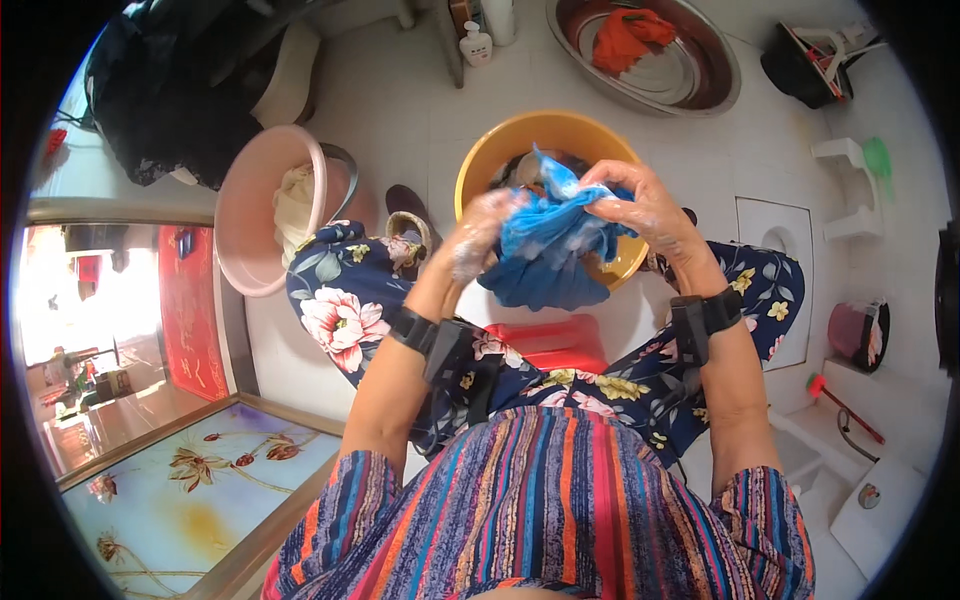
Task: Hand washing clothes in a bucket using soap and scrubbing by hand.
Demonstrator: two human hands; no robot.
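Observation:
A wet blue cloth (555,250), streaked with white suds, is bunched up between my hands over the near side of a yellow basin (480,160). My left hand (480,235), a little smeared by motion, is closed on the cloth's left side. With thumb and fingers, my right hand (645,205) pinches its upper right part. Foam covers both hands. The lower end of the cloth hangs over the basin's near rim. Behind it, darker things lie inside the basin, too covered to make out.
A pink bucket (232,215) with pale cloth stands left. A metal basin (725,85) holding an orange-red cloth (630,40) is at the far right. A pump bottle (476,45) stands at the back. A red plastic object (560,342) lies between my legs; a floor toilet (780,240) is right.

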